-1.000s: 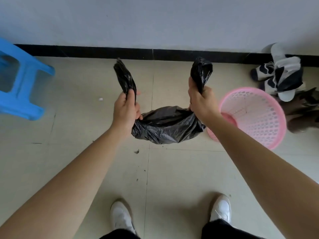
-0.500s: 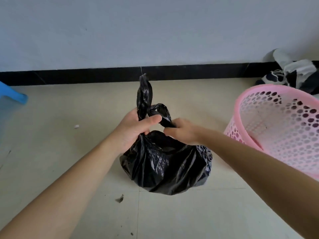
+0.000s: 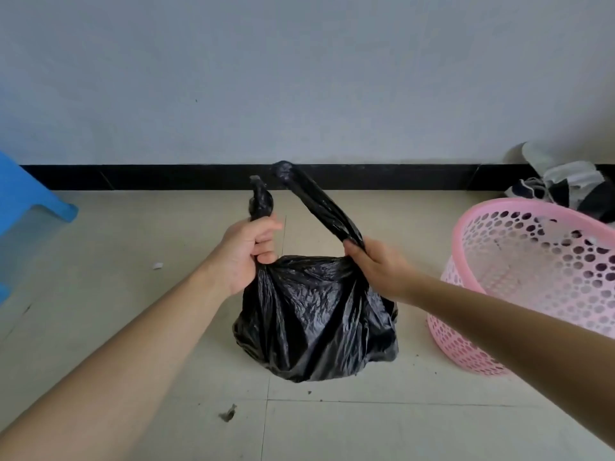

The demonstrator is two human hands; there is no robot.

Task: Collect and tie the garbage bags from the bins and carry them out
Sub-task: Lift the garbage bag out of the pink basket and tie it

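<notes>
Crinkled black plastic bag (image 3: 316, 314) on tile beside the perforated pink bin (image 3: 539, 281); left hand (image 3: 248, 252) and right hand (image 3: 379, 264) each grip a twisted ear, perhaps half-knotted.

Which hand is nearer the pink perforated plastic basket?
Right. The right hand grips one twisted end of the black plastic garbage bag just left of the pink perforated plastic basket; the left hand grips the other end, farther left.
</notes>
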